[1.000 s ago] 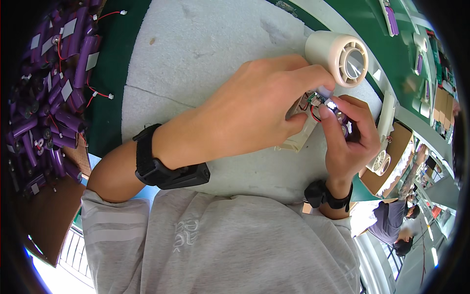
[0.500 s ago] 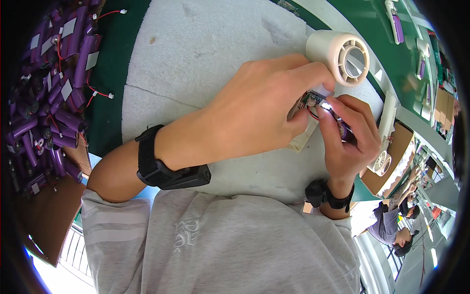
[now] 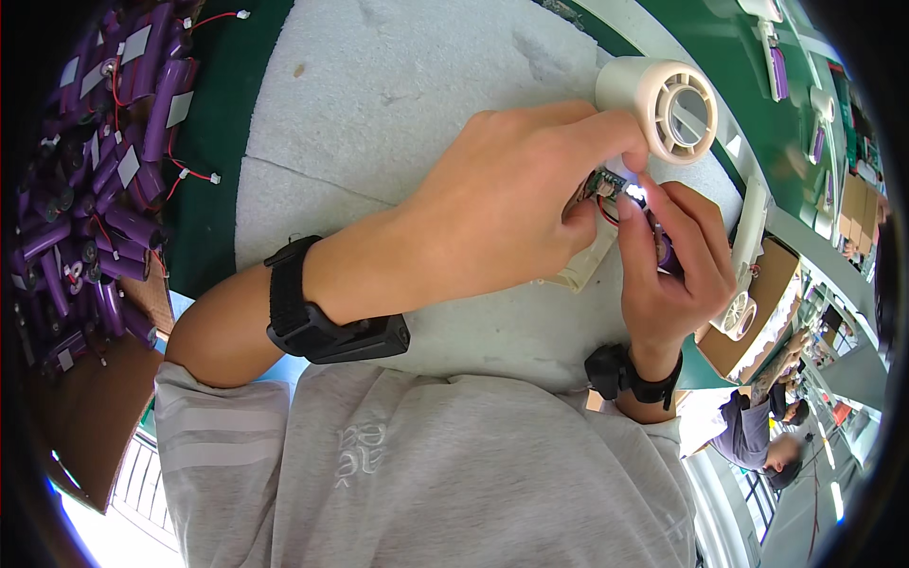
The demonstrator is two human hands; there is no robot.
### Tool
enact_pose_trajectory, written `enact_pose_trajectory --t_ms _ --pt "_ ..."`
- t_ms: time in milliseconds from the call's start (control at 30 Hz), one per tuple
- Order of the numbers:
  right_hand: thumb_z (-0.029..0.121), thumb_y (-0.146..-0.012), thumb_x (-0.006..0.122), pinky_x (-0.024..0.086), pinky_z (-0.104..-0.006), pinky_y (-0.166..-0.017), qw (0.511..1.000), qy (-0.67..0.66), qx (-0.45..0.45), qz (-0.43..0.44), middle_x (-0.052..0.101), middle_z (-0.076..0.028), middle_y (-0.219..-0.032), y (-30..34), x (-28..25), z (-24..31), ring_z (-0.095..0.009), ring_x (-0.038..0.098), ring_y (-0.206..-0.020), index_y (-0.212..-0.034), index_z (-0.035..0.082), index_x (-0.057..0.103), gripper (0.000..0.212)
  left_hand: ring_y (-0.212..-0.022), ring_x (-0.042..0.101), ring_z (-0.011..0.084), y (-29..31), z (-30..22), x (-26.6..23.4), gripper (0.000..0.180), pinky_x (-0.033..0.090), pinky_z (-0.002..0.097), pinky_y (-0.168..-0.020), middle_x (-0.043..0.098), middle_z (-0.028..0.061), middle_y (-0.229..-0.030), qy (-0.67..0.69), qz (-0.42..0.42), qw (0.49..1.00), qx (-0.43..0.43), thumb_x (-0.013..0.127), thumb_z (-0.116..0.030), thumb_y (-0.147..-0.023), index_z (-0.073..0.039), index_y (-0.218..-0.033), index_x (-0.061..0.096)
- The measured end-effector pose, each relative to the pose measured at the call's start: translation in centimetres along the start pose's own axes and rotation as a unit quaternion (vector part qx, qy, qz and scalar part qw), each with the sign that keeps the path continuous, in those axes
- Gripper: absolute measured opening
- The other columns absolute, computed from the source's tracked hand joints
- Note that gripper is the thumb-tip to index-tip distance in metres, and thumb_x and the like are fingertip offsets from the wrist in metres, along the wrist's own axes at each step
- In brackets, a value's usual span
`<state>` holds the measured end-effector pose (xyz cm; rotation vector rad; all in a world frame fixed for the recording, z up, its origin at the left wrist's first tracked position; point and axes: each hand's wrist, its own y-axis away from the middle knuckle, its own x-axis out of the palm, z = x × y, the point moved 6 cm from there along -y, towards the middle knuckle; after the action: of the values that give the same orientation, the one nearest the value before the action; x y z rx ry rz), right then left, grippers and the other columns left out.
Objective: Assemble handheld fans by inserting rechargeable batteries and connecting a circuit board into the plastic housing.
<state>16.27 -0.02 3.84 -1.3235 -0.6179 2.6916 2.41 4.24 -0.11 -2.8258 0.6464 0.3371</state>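
Note:
My left hand (image 3: 530,194) reaches across the foam pad, thumb and forefinger closed on a small green circuit board (image 3: 606,183). A bright white light (image 3: 635,194) glows at the end of that board. Beside it my right hand (image 3: 677,256) is closed around a purple battery cell (image 3: 666,251), its thumb and forefinger tips meeting by the light. A short red wire (image 3: 606,214) runs below the board. Under the hands lies a cream plastic casing (image 3: 587,267), partly hidden. Just beyond them sits a cream fan head (image 3: 677,109) with a round vented opening.
White foam (image 3: 379,95) covers the work surface. On the left, a cardboard box (image 3: 85,417) holds many purple battery cells (image 3: 123,180) with red leads. At right are a green conveyor (image 3: 720,38) carrying fan parts, another box (image 3: 753,312) with fan pieces, and a person (image 3: 748,435) farther off.
Both hands shift only slightly, and the circuit board tilts a little between them. On the green conveyor, the parts have slid nearer, down the picture.

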Motion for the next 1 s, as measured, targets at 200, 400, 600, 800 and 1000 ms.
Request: enact_pose_trajectory --t_ms 200,400,600,800,1000 --pt "-0.005 -0.067 0.077 0.041 -0.0209 -0.048 1.0 0.004 0.003 0.003 0.065 -0.007 -0.086 -0.1 0.0 0.2 -0.009 0.054 -0.059 -0.094 0.001 0.074 0.028 -0.061 0.058 0.0151 0.0 0.0 0.0 0.038 0.048 0.0276 -0.055 0.059 0.0032 -0.076 0.0 -0.004 1.0 0.006 0.067 0.005 -0.07 -0.011 -0.104 0.059" --pt "-0.003 -0.069 0.077 0.042 -0.0224 -0.05 0.999 0.04 -0.004 0.016 0.064 -0.006 -0.085 -0.1 0.2 0.5 -0.009 0.054 -0.059 -0.094 0.001 0.073 0.025 -0.064 0.06 0.0178 -0.5 -0.1 -0.5 0.033 0.049 0.0284 -0.057 0.063 0.0063 -0.08 0.04 0.014 0.998 0.044 0.068 0.004 -0.074 -0.009 -0.103 0.062" --pt "0.0 -0.069 0.079 0.042 -0.0224 -0.051 0.993 0.02 0.116 0.012 0.064 -0.006 -0.084 -0.1 -0.2 0.0 -0.01 0.054 -0.059 -0.09 0.0 0.071 0.022 -0.076 0.067 0.0234 -1.1 -0.3 -0.8 0.025 0.053 0.0316 -0.066 0.068 0.0102 -0.09 0.035 0.054 0.991 0.119 0.066 0.004 -0.079 -0.008 -0.102 0.07" --pt "0.003 -0.072 0.078 0.042 -0.0211 -0.051 0.967 -0.041 0.227 0.105 0.063 -0.006 -0.083 0.2 0.1 -1.7 -0.009 0.053 -0.059 -0.097 0.0 0.064 0.028 -0.083 0.067 0.026 -1.0 -0.6 -0.7 0.03 0.054 0.0325 -0.072 0.067 0.0116 -0.095 -0.025 0.101 0.989 0.106 0.067 0.004 -0.079 -0.009 -0.105 0.071" --pt "0.003 -0.078 0.073 0.045 -0.0216 -0.053 0.899 -0.258 0.295 0.194 0.063 -0.006 -0.09 1.3 -1.5 -1.4 -0.009 0.056 -0.06 -0.106 0.001 0.061 0.03 -0.09 0.066 0.0249 -0.6 -0.9 -0.7 0.034 0.053 0.0313 -0.076 0.065 0.0096 -0.105 -0.009 0.133 0.988 0.077 0.065 0.007 -0.076 -0.009 -0.106 0.071"
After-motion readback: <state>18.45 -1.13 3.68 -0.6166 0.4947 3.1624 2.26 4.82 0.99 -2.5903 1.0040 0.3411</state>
